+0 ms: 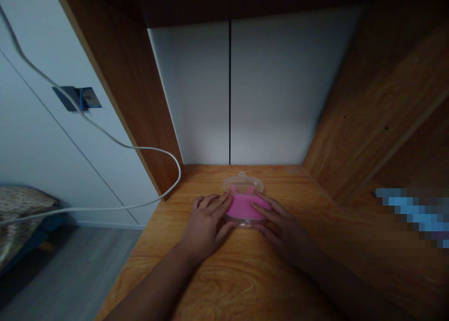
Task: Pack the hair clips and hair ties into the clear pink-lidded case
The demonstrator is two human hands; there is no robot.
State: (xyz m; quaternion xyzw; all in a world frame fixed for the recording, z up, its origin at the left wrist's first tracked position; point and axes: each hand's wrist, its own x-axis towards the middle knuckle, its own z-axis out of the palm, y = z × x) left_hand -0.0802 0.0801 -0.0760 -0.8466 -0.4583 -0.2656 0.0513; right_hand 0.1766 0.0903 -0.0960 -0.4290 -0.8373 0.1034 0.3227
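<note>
A small oval plastic case (244,207) lies on the wooden desk, bright pink on top with a clear front edge. Its clear lid (260,185) is flipped back toward the wall, with a small tab at the far end, and a pink handle-like strip (242,190) shows at the hinge side. My left hand (209,220) grips the case's left side, fingers on the pink top and thumb at the front corner. On the right side my right hand (280,225) holds it likewise, fingertips on the pink surface and thumb low at the front. Whatever is inside the case cannot be seen.
Wooden side panels (129,87) and a pale back wall (206,96) enclose the desk (224,283). A white cable (150,148) loops in from the left past a wall socket (91,97). At the right lies a blurred-out blue object (414,211).
</note>
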